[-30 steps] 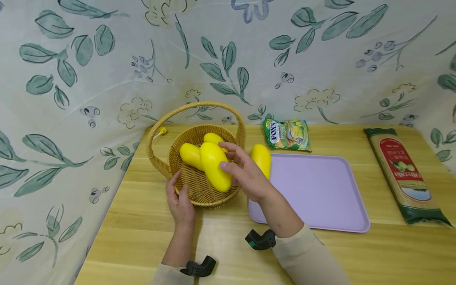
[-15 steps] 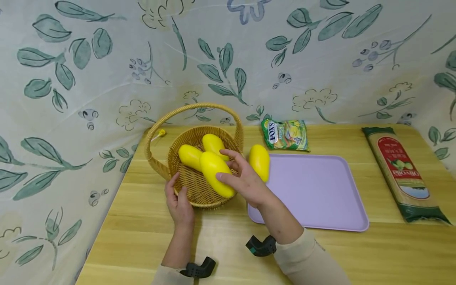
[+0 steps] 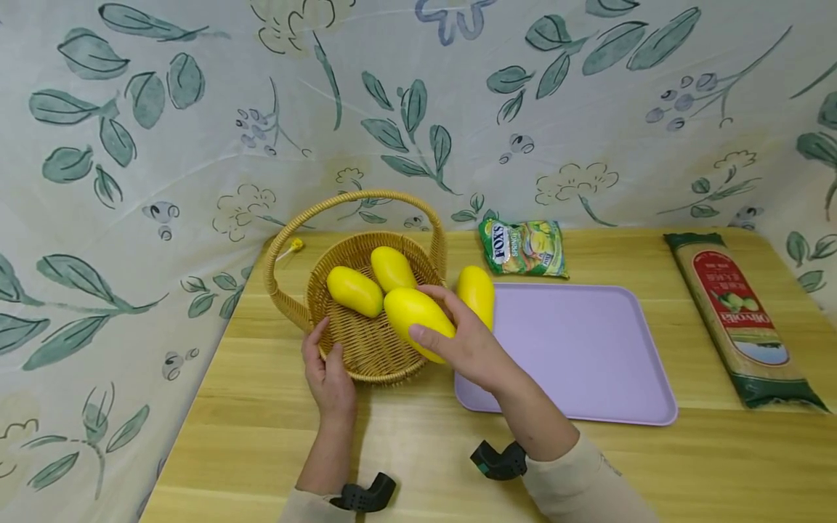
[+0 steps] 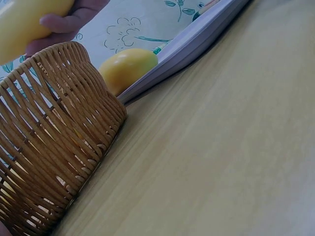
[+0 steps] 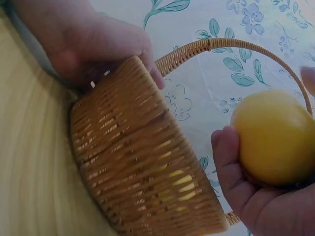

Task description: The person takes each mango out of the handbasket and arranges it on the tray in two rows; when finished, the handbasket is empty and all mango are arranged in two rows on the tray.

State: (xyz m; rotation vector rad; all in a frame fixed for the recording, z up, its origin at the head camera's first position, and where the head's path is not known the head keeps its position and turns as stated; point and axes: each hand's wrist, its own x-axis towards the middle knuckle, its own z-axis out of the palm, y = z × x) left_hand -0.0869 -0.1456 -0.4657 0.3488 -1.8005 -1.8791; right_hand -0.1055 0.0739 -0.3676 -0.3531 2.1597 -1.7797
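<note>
My right hand [image 3: 474, 349] grips a yellow mango [image 3: 410, 314] above the right side of a wicker basket [image 3: 369, 356]. Its thumb lies along the near side of the fruit, and the right wrist view shows the mango [image 5: 273, 140] end-on in the palm. At the basket's front left, my left hand [image 3: 332, 381] holds the rim; in the right wrist view its fingers bend over the edge. Two more mangoes, one on the left [image 3: 355, 292] and one at the back [image 3: 392, 269], lie inside the basket. Another mango [image 3: 476, 290] rests outside, against the tray's left edge.
A lilac tray [image 3: 575, 356] lies right of the basket on the wooden table [image 3: 418, 465]. Behind it is a green candy bag [image 3: 525, 248], and a pasta pack [image 3: 742, 319] lies far right. The basket's tall handle [image 3: 366, 195] arches up. A yellow lollipop [image 3: 296, 245] sits back left.
My right hand has shifted slightly right with its mango, which now tilts more sideways and stands clear of the left mango in view. The left hand keeps its place on the basket.
</note>
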